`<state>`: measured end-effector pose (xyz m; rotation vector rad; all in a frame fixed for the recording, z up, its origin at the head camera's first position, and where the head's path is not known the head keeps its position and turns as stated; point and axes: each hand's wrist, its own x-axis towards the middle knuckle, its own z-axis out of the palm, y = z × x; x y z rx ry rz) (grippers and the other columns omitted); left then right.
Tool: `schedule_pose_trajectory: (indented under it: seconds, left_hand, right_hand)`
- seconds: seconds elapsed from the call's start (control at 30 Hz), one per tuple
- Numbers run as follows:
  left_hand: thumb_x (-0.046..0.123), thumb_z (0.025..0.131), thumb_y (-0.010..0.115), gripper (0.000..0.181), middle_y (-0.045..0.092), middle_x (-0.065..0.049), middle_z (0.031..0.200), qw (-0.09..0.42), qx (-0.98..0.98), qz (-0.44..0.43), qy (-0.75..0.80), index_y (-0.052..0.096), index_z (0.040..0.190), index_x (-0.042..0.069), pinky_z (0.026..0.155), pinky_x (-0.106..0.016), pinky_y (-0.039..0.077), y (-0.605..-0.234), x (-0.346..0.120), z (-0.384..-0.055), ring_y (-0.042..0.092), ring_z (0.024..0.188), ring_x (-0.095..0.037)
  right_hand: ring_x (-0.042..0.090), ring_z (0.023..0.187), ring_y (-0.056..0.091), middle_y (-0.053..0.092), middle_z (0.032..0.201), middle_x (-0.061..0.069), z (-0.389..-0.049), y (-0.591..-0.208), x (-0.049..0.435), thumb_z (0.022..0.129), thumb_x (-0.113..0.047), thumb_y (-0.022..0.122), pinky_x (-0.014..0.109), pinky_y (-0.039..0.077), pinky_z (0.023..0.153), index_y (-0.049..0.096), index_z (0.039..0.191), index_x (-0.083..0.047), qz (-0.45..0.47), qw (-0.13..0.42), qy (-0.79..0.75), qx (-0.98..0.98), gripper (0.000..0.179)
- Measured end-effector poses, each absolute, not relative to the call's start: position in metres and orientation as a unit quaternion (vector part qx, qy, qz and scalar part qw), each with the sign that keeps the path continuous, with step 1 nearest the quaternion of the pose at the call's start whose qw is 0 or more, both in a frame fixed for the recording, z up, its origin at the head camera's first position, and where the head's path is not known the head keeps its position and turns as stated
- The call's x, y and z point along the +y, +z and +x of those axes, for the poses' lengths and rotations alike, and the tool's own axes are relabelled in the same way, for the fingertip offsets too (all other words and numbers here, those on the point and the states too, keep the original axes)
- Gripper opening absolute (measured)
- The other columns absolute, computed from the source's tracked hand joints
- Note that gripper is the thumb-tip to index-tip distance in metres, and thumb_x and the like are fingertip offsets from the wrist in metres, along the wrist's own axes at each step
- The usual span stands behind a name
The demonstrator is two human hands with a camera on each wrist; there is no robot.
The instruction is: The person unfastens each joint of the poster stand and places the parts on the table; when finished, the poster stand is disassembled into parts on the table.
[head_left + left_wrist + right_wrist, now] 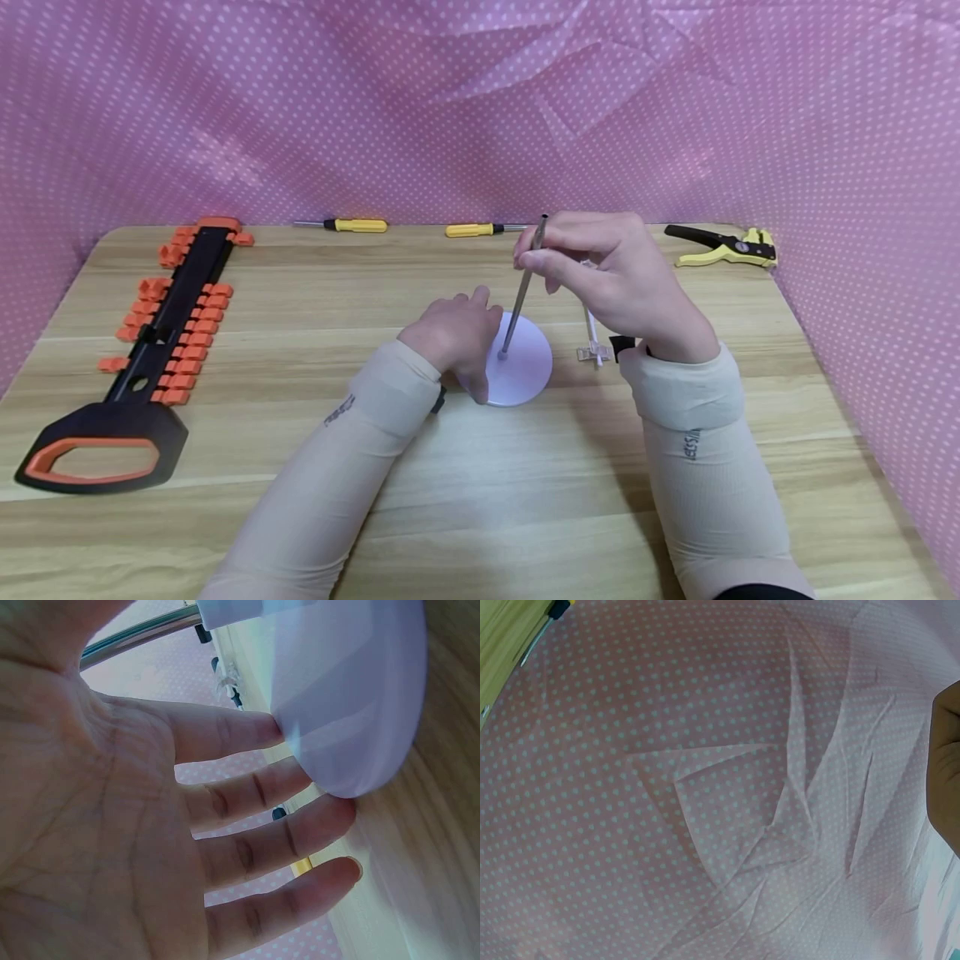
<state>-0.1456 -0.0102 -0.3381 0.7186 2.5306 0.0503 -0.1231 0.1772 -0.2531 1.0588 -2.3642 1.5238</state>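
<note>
The right grip (615, 267) pinches the rod (517, 310) near its top; the rod's foot meets the disc (531, 375) at its hub (502, 356), mid-counter, and its top leans toward one o'clock. The left grip (452, 337) is unclenched at the disc's nine o'clock, straight fingers touching the rim. Best, I'd judge, to brace the disc, bring the rod upright and keep any force square through the hub.

Around the disc, the wood-grained counter (480, 500) carries a clear piece (594, 354) at three, rack (191, 292) at nine, screwdrivers (362, 225) at ten and near twelve, stripper (753, 247) at two. Pink dotted cloth (375, 108) hangs behind.
</note>
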Motion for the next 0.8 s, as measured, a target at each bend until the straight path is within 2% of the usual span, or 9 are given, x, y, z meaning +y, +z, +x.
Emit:
schedule_pose_trajectory:
  seconds: [0.23, 0.5, 0.8]
  left_hand:
    - [0.046, 0.065, 0.102, 0.109, 0.048, -0.010, 0.136, 0.246, 0.932, 0.265, 0.016, 0.051, 0.155, 0.010, 0.097, -0.042, 0.053, -0.3396, -0.0101, -0.1449, 0.055, 0.113, -0.026]
    - [0.045, 0.065, 0.103, 0.111, 0.047, -0.011, 0.137, 0.247, 0.932, 0.263, 0.020, 0.050, 0.156, 0.010, 0.097, -0.042, 0.053, -0.3401, -0.0097, -0.1445, 0.054, 0.114, -0.027]
    - [0.047, 0.065, 0.102, 0.111, 0.047, -0.011, 0.136, 0.247, 0.932, 0.267, 0.009, 0.049, 0.156, 0.010, 0.094, -0.041, 0.054, -0.3399, -0.0095, -0.1447, 0.054, 0.112, -0.026]
  right_hand:
    - [0.018, 0.077, 0.063, 0.074, 0.090, 0.010, -0.1227, -0.2546, 0.1763, 0.097, 0.006, 0.071, 0.028, 0.052, 0.073, 0.077, 0.082, -0.004, 0.346, 0.072, 0.502, -0.790, 0.019]
    - [0.016, 0.075, 0.063, 0.075, 0.090, 0.005, -0.1229, -0.2562, 0.1763, 0.097, 0.005, 0.072, 0.027, 0.050, 0.069, 0.072, 0.074, -0.008, 0.349, 0.086, 0.492, -0.793, 0.026]
    - [0.013, 0.067, 0.064, 0.077, 0.092, 0.005, -0.1273, -0.2567, 0.1783, 0.099, 0.003, 0.071, 0.024, 0.055, 0.064, 0.080, 0.091, -0.003, 0.348, 0.125, 0.466, -0.804, 0.013]
